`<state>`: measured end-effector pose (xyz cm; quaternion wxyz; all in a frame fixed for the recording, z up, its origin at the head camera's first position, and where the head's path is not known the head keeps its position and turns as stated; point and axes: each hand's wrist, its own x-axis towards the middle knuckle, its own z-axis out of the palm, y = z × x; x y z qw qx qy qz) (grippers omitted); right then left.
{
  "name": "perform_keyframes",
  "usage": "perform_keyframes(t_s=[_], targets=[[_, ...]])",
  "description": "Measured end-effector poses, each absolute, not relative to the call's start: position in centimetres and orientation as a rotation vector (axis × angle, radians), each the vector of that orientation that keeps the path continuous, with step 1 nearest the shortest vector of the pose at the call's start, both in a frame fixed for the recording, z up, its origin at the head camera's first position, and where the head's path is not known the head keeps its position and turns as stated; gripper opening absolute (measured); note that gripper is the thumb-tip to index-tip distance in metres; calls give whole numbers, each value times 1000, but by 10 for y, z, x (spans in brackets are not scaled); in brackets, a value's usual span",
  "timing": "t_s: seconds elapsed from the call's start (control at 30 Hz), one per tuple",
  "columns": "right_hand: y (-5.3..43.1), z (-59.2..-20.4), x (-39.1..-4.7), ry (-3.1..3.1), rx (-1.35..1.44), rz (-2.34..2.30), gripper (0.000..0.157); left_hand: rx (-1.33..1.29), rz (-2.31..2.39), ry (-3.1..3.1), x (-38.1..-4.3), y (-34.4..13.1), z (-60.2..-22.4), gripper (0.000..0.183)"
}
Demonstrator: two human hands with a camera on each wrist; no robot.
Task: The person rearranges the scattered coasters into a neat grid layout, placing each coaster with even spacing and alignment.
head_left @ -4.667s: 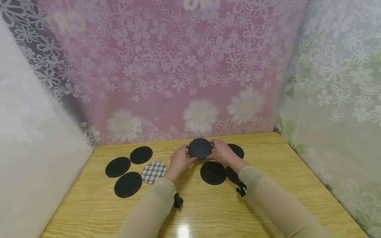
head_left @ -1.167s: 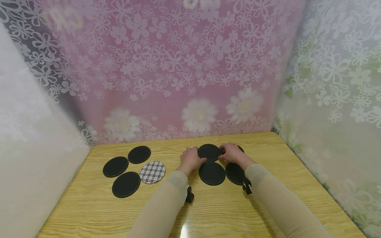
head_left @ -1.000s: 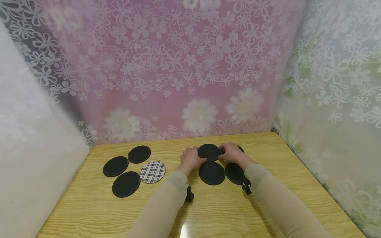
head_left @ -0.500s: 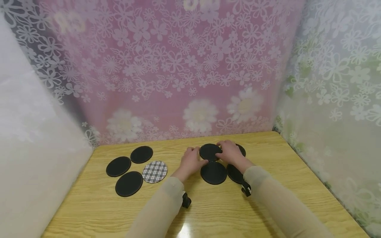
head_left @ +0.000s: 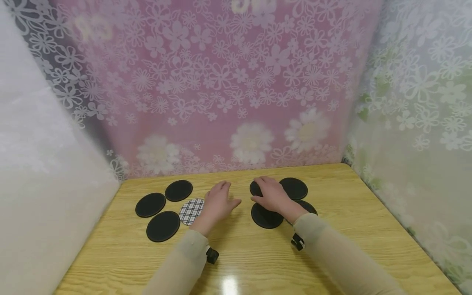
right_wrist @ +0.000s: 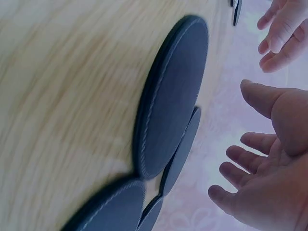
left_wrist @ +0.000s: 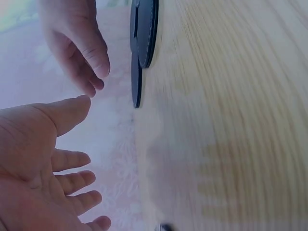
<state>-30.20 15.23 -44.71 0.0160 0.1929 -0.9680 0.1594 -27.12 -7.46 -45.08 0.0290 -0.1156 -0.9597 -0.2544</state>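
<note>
My left hand [head_left: 217, 205] hovers above the wooden table with its fingers spread and holds nothing. It covers the right side of a black-and-white plaid coaster [head_left: 191, 211] in the head view. My right hand [head_left: 273, 194], also holding nothing, is above the right-hand group of round black coasters. It partly hides the back-left coaster [head_left: 254, 188] and the front-left coaster [head_left: 266, 217]. The back-right coaster [head_left: 293, 188] shows fully, while the front-right coaster [head_left: 307, 206] is partly covered by the right arm. In the right wrist view, a near coaster [right_wrist: 175, 96] has a stitched edge.
On the left side, three black coasters, one at the back [head_left: 178, 190], one at far left [head_left: 150, 205] and one in front [head_left: 163, 226], lie close to the plaid one. Floral curtains [head_left: 243, 102] stand behind and beside the table [head_left: 250, 262].
Earlier both hands held a black coaster at the back; it now lies at the back left of the right group. Both hands have let go and lifted, and the left hand has moved left.
</note>
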Motion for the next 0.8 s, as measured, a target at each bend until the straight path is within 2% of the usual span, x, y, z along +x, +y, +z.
perform_keyframes(t_s=[0.3,0.8], targets=[[125,-448,-291,-3009,756,538,83,-324,-645,-2946,-255,-100,-452,85],[91,-448,-277,-3035,840,628,87,-260,-583,-2939,-239,-150,-455,86]])
